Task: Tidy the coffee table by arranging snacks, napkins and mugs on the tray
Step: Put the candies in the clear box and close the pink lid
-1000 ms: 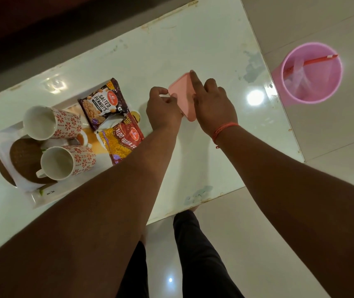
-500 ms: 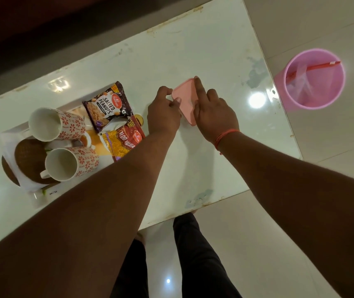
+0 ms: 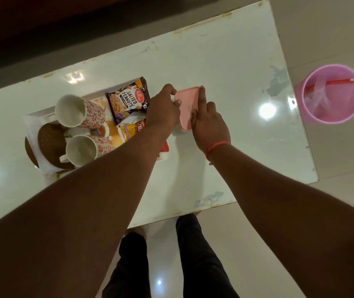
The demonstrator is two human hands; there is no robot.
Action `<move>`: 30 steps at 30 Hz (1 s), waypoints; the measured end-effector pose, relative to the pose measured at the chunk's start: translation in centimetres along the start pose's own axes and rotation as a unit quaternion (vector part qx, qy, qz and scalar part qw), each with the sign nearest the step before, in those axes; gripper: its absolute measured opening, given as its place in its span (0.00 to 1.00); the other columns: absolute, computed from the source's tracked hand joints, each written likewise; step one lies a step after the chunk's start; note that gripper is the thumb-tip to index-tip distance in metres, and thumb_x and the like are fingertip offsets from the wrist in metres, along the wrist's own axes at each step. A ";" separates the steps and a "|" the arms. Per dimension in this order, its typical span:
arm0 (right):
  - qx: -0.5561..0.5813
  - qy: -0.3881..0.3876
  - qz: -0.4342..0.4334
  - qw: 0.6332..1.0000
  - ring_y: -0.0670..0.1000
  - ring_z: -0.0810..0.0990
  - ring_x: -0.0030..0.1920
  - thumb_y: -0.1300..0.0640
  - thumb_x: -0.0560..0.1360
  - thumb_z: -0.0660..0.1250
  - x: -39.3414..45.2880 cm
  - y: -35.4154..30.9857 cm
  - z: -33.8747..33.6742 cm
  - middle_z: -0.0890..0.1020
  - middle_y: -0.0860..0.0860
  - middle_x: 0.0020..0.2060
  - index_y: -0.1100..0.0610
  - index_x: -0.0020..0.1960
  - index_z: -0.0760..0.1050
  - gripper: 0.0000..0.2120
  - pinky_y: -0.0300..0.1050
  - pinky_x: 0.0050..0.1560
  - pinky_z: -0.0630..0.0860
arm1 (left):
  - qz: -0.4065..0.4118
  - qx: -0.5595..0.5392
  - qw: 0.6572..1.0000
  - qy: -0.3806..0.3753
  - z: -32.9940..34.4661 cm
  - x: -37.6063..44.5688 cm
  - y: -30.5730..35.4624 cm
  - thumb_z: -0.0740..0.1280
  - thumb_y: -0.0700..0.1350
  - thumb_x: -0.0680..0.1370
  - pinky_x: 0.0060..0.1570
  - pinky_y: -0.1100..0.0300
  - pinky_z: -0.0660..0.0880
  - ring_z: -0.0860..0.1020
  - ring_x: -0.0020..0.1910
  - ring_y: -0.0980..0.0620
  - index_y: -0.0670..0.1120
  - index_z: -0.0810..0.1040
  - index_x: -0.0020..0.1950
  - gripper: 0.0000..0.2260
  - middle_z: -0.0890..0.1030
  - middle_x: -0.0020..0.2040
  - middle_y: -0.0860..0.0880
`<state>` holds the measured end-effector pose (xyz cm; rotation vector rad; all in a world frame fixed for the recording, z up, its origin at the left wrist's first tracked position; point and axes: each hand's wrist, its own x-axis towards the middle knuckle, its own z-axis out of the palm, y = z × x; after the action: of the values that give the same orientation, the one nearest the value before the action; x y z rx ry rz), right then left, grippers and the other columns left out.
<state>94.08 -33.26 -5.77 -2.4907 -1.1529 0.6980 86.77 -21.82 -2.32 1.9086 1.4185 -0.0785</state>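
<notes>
Together, left hand [image 3: 163, 114] and right hand [image 3: 210, 125] hold pink napkin [image 3: 185, 100] — beside tray [image 3: 39, 112].

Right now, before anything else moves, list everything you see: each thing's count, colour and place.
coffee table: one, white, under everything
tray: one, white, table's left part
mugs: two, white with red flowers, sideways on the tray
peanut packet: one, dark brown, tray's far side
snack packet: one, yellow and red, beside the peanuts
round mat: one, brown, tray's left end
pink napkin: one, between the hands, right of the tray
bucket: one, pink, floor right of the table
legs: two, black trousers, below the table's near edge
left hand: pinches the napkin's left edge
right hand: index finger on the napkin
</notes>
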 end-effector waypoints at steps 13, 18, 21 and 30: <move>-0.026 -0.024 -0.009 0.999 0.59 0.77 0.44 0.47 0.83 0.46 0.2 0.1 -0.7 0.73 0.56 0.57 0.48 0.80 0.39 0.29 0.54 0.41 0.78 | 0.077 0.131 0.988 0.001 -0.8 0.1 0.0 0.65 0.46 0.81 0.46 0.50 0.74 0.79 0.53 0.41 0.44 0.72 0.62 0.12 0.81 0.54 0.42; -0.054 -0.037 -0.002 0.998 0.60 0.77 0.47 0.47 0.84 0.46 0.1 -0.2 -1.5 0.73 0.57 0.58 0.48 0.80 0.38 0.29 0.53 0.42 0.76 | 0.092 0.193 0.977 0.005 -1.1 -0.1 0.1 0.65 0.49 0.81 0.43 0.50 0.74 0.79 0.52 0.40 0.45 0.72 0.62 0.12 0.76 0.56 0.41; -0.070 -0.035 0.000 0.997 0.60 0.77 0.48 0.47 0.84 0.46 0.0 -0.5 -1.6 0.74 0.57 0.58 0.49 0.80 0.38 0.29 0.56 0.45 0.78 | 0.119 0.232 0.965 0.008 -1.4 -0.3 0.0 0.66 0.51 0.80 0.43 0.49 0.73 0.78 0.55 0.39 0.45 0.71 0.64 0.16 0.73 0.59 0.41; -0.158 -0.029 -0.004 0.987 0.65 0.74 0.57 0.49 0.83 0.49 0.4 -1.6 -2.5 0.68 0.61 0.66 0.53 0.81 0.41 0.30 0.60 0.52 0.76 | 0.261 0.253 0.923 0.126 -7.0 -1.6 -2.4 0.62 0.53 0.82 0.50 0.51 0.75 0.74 0.58 0.43 0.43 0.73 0.65 0.17 0.75 0.60 0.42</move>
<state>94.66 -32.12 -3.09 -2.7355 -1.3887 0.6306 81.54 -18.70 2.21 2.7590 1.0563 0.0660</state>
